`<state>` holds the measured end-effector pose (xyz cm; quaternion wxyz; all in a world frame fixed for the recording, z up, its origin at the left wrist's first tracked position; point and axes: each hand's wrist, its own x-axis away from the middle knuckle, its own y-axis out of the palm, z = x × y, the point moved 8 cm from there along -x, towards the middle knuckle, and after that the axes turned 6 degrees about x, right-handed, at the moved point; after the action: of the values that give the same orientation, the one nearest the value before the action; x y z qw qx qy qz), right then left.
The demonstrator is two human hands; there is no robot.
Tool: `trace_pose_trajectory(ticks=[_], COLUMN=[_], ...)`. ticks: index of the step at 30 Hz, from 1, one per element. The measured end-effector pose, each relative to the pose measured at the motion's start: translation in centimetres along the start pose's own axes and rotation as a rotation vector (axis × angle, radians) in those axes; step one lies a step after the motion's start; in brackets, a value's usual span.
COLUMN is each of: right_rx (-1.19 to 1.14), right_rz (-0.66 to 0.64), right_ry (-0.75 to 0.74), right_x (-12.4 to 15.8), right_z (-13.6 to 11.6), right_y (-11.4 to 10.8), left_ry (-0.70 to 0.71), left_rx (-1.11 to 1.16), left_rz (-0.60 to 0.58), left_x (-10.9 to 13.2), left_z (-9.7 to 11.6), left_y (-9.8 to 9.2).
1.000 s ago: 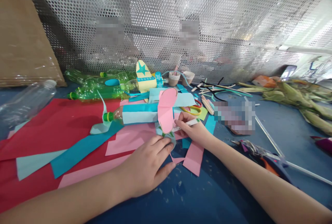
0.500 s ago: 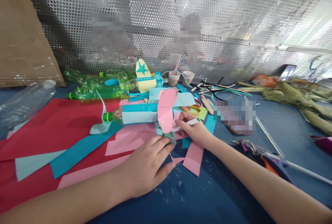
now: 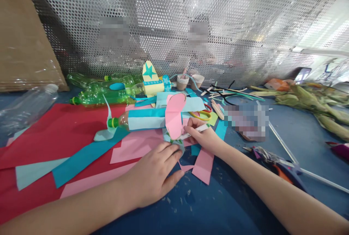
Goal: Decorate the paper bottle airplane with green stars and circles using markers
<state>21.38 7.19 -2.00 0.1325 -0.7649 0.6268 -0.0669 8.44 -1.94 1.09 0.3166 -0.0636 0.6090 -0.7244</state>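
My right hand is closed in a writing grip around a white marker with a green end. Its tip meets a light-blue paper piece marked with green. My left hand lies with fingers stretched out, its fingertips on that piece and partly covering it. Just beyond the hands lies a plastic bottle wrapped in blue and white paper, its green cap pointing left. A pink rounded paper shape lies across the bottle's right end, standing over the light-blue piece.
Red sheets and pink and blue strips spread left. Green bottles and a yellow decorated bottle stand behind. A glue gun lies right, near dry husks. Small cups stand by the perforated silver screen.
Both hands stay almost in place. The marker has shifted very slightly against the light-blue paper.
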Motion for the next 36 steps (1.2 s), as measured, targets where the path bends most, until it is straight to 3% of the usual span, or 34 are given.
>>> trace_pose_trajectory(ticks=[36], right_rx=[-0.005], right_rz=[0.019], right_ry=[0.012], right_x=[0.04], right_z=[0.24], right_y=[-0.5], left_ry=[-0.017], left_rx=[0.038], left_rz=[0.022], left_x=[0.37], left_z=[-0.34], left_y=[0.43])
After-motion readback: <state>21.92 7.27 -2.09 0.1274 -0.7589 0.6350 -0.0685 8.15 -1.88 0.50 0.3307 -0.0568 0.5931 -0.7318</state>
